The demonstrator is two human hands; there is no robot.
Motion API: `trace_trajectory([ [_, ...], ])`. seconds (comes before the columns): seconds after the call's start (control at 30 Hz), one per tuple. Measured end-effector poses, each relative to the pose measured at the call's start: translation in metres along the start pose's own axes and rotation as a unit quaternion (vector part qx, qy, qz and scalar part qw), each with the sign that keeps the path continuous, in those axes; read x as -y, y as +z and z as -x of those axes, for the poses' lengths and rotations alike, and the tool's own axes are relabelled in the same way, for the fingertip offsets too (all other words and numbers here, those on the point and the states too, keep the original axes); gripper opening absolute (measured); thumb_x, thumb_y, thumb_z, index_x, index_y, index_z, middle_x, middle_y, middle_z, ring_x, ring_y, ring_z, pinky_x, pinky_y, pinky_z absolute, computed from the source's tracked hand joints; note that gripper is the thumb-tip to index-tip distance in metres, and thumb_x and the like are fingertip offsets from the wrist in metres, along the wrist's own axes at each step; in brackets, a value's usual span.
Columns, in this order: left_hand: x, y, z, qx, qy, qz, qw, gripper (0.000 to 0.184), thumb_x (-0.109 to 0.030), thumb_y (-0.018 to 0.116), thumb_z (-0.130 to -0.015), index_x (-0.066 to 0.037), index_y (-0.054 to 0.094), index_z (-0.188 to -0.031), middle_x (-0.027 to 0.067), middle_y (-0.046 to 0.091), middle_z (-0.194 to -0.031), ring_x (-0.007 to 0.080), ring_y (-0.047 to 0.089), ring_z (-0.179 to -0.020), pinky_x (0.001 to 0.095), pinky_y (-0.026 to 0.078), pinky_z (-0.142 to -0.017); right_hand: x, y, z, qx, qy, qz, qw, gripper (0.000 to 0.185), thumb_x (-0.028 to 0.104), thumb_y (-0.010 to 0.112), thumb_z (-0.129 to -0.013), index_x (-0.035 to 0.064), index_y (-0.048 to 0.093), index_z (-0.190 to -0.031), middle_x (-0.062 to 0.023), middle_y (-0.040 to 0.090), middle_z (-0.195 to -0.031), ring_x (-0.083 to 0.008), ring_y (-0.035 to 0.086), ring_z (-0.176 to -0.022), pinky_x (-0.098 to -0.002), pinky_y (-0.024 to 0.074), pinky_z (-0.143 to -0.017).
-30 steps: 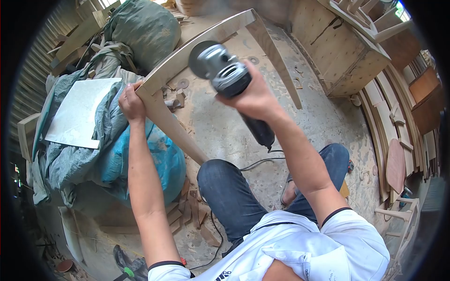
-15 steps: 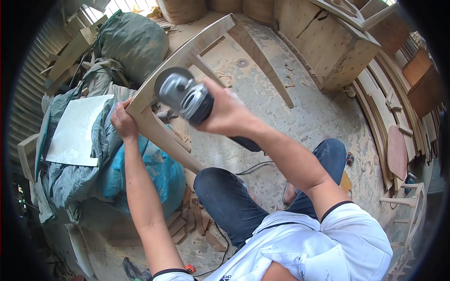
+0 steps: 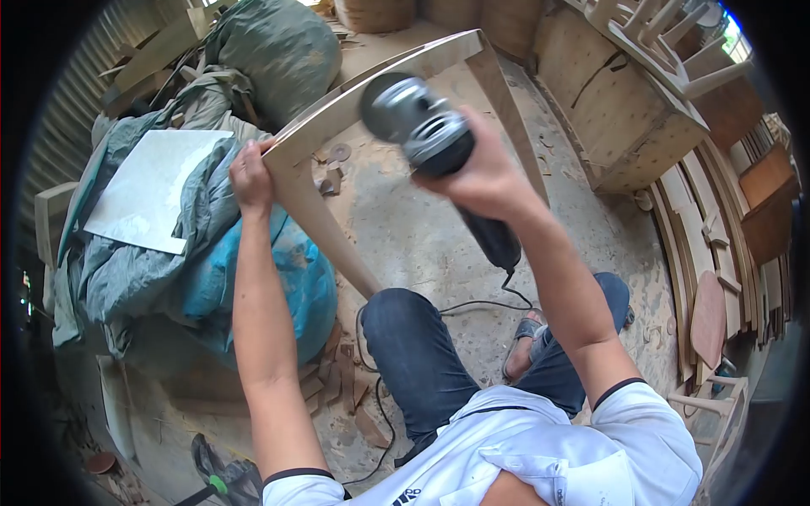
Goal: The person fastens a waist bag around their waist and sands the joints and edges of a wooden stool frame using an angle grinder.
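Observation:
My right hand [image 3: 492, 173] is wrapped round an angle grinder [image 3: 434, 135], with a round dark disc at its head and a power cord trailing from its back end. The disc lies over or against the curved top rail of a pale wooden furniture frame [image 3: 316, 215]; I cannot tell whether they touch. At the frame's left corner my left hand [image 3: 251, 177] grips the wood, fingers curled over the edge. One leg of the frame slopes down toward my left knee, and the other reaches down on the far right side, partly behind my right hand.
A white board [image 3: 156, 190] rests on grey cloth at the left, above a blue plastic-wrapped bundle [image 3: 291, 270]. Wood scraps [image 3: 342, 379] and the cord lie on the dusty floor. A wooden crate [image 3: 616, 101] and stacked planks [image 3: 688, 244] stand on the right.
The frame now appears further right and turned, with my left hand still at its corner. My right hand and the grinder have moved right and up in view. My head view has shifted.

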State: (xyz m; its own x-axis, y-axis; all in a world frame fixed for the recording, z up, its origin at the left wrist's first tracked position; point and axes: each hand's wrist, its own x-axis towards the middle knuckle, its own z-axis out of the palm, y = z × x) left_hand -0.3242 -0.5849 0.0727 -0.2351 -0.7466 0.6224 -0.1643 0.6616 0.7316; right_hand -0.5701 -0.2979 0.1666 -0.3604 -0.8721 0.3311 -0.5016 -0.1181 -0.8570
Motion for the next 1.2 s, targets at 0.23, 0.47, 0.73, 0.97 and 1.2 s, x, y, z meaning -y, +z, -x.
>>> trace_trajectory([
  [0.23, -0.001, 0.0, 0.001, 0.003, -0.001, 0.005, 1.0, 0.048, -0.027, 0.04, -0.105, 0.003, 0.077, -0.099, 0.0163, 0.076, -0.093, 0.0265, 0.071, -0.088, 0.0365, 0.051, -0.086, 0.028, 0.067, 0.007, 0.103, 0.003, 0.11, 0.989, 0.063, 0.025, 0.088, -0.068, 0.0037, 0.053, -0.117, -0.0168, 0.071, -0.096, -0.033, 0.072, -0.092, -0.0415, 0.0555, -0.083],
  [0.47, 0.005, 0.002, 0.002, -0.009, 0.012, -0.016, 1.0, 0.049, -0.03, 0.04, -0.106, 0.001, 0.077, -0.099, 0.0163, 0.077, -0.095, 0.0289, 0.072, -0.088, 0.038, 0.052, -0.086, 0.004, 0.009, -0.001, -0.045, 0.077, -0.007, 0.996, 0.064, 0.013, 0.092, -0.067, 0.0015, 0.056, -0.119, -0.0071, 0.066, -0.103, -0.0185, 0.064, -0.091, -0.0322, 0.0538, -0.086],
  [0.73, -0.003, -0.009, 0.003, 0.03, -0.036, 0.056, 0.997, 0.062, -0.04, 0.031, -0.107, 0.001, 0.078, -0.104, 0.0177, 0.076, -0.102, 0.0291, 0.071, -0.098, 0.0359, 0.049, -0.095, 0.03, 0.057, 0.004, 0.052, 0.013, 0.083, 0.995, 0.064, 0.021, 0.092, -0.068, 0.0038, 0.054, -0.117, -0.0116, 0.069, -0.105, -0.0228, 0.068, -0.097, -0.0366, 0.0546, -0.088],
  [0.97, -0.007, -0.009, 0.005, 0.024, -0.024, 0.055, 0.998, 0.062, -0.039, 0.03, -0.107, 0.001, 0.077, -0.104, 0.0181, 0.076, -0.104, 0.03, 0.07, -0.099, 0.0356, 0.049, -0.096, 0.042, 0.075, 0.0, 0.051, 0.02, 0.12, 0.991, 0.064, 0.026, 0.09, -0.068, 0.003, 0.056, -0.117, -0.0152, 0.07, -0.104, -0.0286, 0.07, -0.097, -0.0398, 0.054, -0.088],
  [1.2, -0.009, 0.0, 0.006, -0.033, -0.003, -0.031, 0.999, 0.052, -0.037, 0.039, -0.107, -0.004, 0.079, -0.099, 0.0171, 0.076, -0.094, 0.0345, 0.073, -0.092, 0.0405, 0.054, -0.086, 0.009, 0.027, -0.009, -0.055, 0.043, -0.039, 0.997, 0.057, 0.012, 0.092, -0.07, 0.0029, 0.056, -0.114, -0.0075, 0.066, -0.106, -0.0168, 0.064, -0.091, -0.0314, 0.0536, -0.083],
])
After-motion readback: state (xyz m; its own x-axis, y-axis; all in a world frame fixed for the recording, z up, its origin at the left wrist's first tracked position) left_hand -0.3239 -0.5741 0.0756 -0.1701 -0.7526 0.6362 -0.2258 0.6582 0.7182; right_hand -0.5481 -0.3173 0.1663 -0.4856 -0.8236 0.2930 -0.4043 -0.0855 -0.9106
